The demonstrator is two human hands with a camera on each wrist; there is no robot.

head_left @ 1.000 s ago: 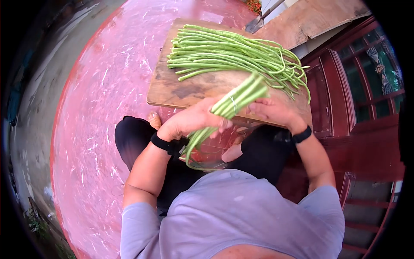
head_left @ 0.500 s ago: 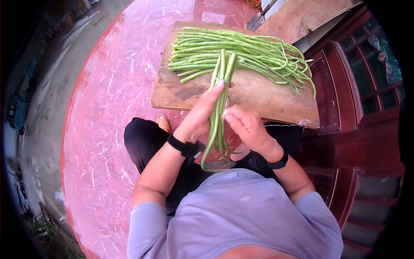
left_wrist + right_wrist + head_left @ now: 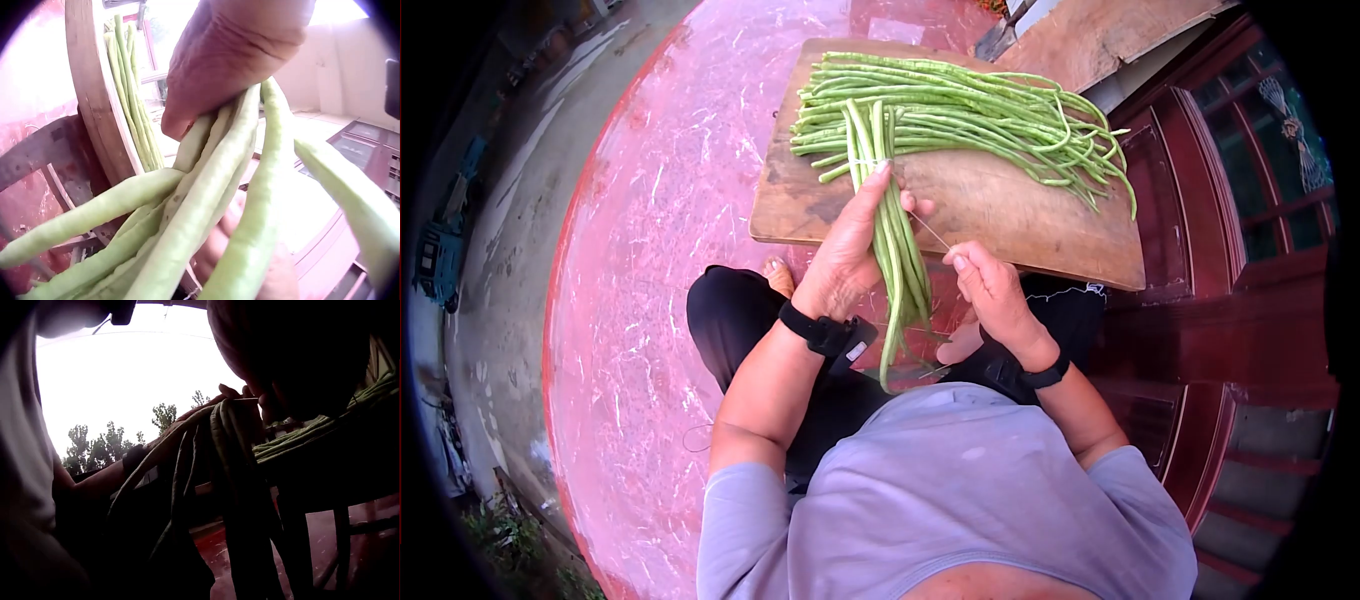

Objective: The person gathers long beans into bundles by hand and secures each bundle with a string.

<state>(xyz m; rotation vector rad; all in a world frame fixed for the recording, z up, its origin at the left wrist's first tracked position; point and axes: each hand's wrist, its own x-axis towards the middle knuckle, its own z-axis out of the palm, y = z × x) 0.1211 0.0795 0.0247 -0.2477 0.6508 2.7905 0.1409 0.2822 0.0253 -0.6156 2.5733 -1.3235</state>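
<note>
A bunch of long green beans (image 3: 897,262) is in my left hand (image 3: 840,265), its thumb laid along the front and fingers behind. A pale string circles the bunch near its upper end. From there a thin length of string (image 3: 932,232) runs taut to my right hand (image 3: 1000,300), which pinches it just past the board's near edge. In the left wrist view the bean stems (image 3: 206,187) fan out below the palm. The right wrist view is dark, with the string (image 3: 247,399) bright between the hands. More long beans (image 3: 940,110) lie on the wooden board (image 3: 1020,225).
Loose white thread (image 3: 1065,291) lies over the dark trousers, right of my right hand. To the right stands a dark red door (image 3: 1200,290). A wooden plank (image 3: 1100,45) and a shovel blade (image 3: 995,40) are at the back. Pinkish red floor (image 3: 640,300) stretches to the left.
The left hand has turned the bunch from slanting right to nearly upright and shifted it left. My right hand, earlier open beside the bunch, now pinches the string and has drawn it away to the right.
</note>
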